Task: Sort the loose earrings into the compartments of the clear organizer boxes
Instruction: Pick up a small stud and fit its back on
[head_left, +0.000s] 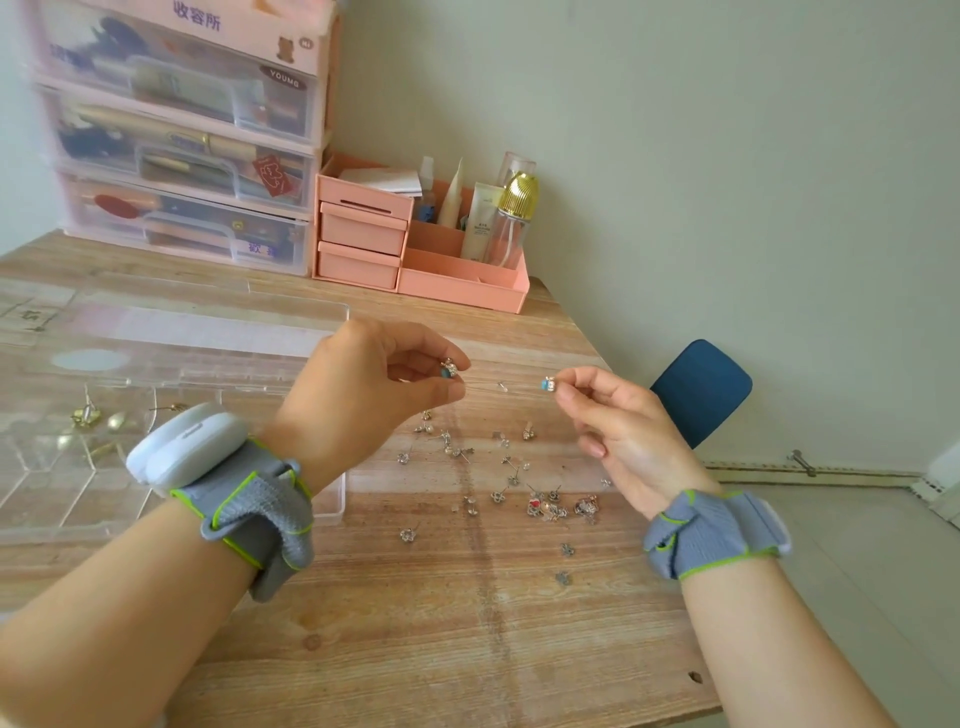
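My left hand (363, 384) pinches a small blue-and-silver earring (448, 369) between thumb and fingers, held above the table. My right hand (613, 431) pinches a matching blue earring (548, 385) at about the same height, a short gap to the right. Below them, several loose silver stud earrings (519, 483) lie scattered on the wooden table (441, 623). A clear organizer box (78, 488) lies open at the left, with gold earrings (85, 418) in its compartments. Its clear lid (197, 332) lies flat behind it.
Stacked pink-framed clear drawers (176, 135) stand at the back left. A pink desk organizer (415, 244) with bottles sits beside them. A blue chair seat (701, 389) shows past the table's right edge. Both wrists wear grey bands; the left carries a white device (182, 441).
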